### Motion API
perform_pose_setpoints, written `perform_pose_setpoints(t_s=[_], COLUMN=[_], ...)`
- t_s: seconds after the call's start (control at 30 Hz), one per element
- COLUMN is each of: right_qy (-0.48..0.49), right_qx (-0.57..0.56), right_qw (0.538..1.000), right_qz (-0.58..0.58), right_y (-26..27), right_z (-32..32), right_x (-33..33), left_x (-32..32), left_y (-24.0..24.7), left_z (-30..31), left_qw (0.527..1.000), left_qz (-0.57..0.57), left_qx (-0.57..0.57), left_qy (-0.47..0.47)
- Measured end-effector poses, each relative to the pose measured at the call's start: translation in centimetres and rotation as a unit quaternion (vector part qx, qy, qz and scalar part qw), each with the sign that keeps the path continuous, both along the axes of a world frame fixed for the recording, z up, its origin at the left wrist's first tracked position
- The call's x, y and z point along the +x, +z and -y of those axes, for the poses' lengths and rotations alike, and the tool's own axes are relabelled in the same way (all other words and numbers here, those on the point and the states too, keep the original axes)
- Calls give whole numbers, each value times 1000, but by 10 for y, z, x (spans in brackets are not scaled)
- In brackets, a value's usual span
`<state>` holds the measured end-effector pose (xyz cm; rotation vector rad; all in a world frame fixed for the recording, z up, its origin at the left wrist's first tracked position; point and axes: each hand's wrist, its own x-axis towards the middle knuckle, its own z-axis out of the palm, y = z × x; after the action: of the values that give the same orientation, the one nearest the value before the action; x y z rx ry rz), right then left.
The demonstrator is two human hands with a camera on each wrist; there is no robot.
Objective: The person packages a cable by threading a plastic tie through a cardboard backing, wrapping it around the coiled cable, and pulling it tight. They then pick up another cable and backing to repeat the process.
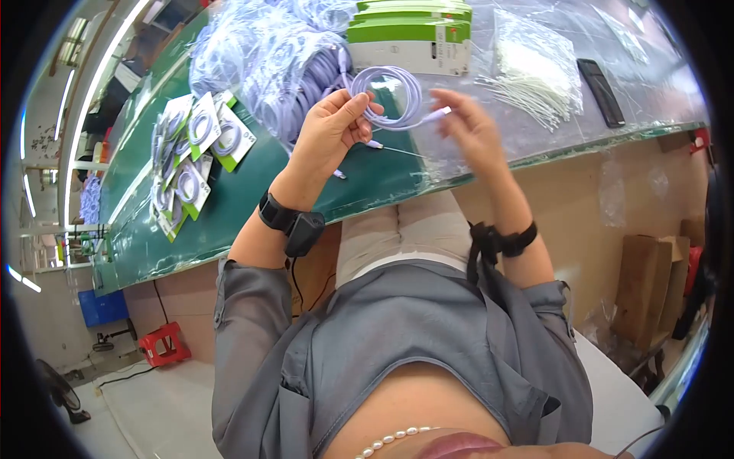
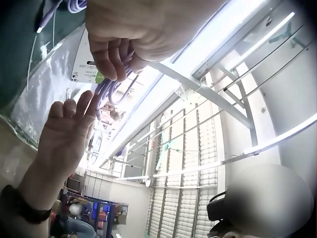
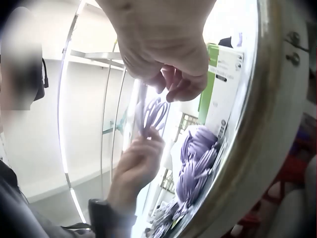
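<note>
A coiled lilac cable (image 1: pixel 390 96) (image 2: pixel 106 91) (image 3: pixel 156 113) hangs above the table, pinched at its left side between the thumb and fingers of the left hand (image 1: pixel 329 130) (image 2: pixel 143 29) (image 3: pixel 138 161). One cable end with a pale connector (image 1: pixel 437 115) sticks out to the right of the loops. Close beside that connector, the right hand (image 1: pixel 472 131) (image 2: pixel 64 134) (image 3: pixel 163 44) is blurred in the head view, its fingers spread and loosely bent; whether a fingertip touches the cable is unclear.
Bagged lilac cables (image 1: pixel 264 69) lie behind the left hand, with a stack of green-white cards (image 1: pixel 409 46) beside them. Carded cables (image 1: pixel 187 187) are piled at left. White ties (image 1: pixel 535 76) and a black phone (image 1: pixel 601 92) lie at right. The table edge (image 1: pixel 535 159) runs below the hands.
</note>
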<state>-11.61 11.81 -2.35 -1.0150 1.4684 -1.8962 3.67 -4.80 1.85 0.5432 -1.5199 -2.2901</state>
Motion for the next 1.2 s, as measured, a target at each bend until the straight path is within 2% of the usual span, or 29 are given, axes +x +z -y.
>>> perform_pose_setpoints(t_s=[0.03,0.07,0.13,0.17,0.33,0.43,0.6,0.7,1.13,1.2], right_qy=[62,55,68,74,31,-6,3,59,142,109], right_qx=[-14,-5,-68,-102,-73,-116,-149,-162,-161,-108], right_qw=[997,998,965,930,951,936,934,936,928,955], right_qz=[44,42,246,345,298,332,325,308,304,253], right_y=[-4,-8,-15,-19,-30,-47,-38,-40,-35,-27], right_z=[-5,-6,-5,-6,-8,-9,-7,-8,-7,-9], right_x=[9,14,24,24,22,25,36,32,23,25], left_x=[-5,-10,-16,-18,-15,-17,-12,-8,-1,-1], left_y=[-5,-10,-21,-24,-33,-39,-45,-44,-52,-51], left_z=[-7,-13,-23,-28,-50,-54,-47,-46,-45,-44], left_qw=[1000,1000,1000,999,1000,995,996,996,994,994], left_qz=[-12,-15,-30,-37,-22,-84,-79,-86,-98,-96], left_qx=[4,13,0,-9,-11,36,27,32,47,43], left_qy=[16,9,5,6,1,39,27,8,-3,10])
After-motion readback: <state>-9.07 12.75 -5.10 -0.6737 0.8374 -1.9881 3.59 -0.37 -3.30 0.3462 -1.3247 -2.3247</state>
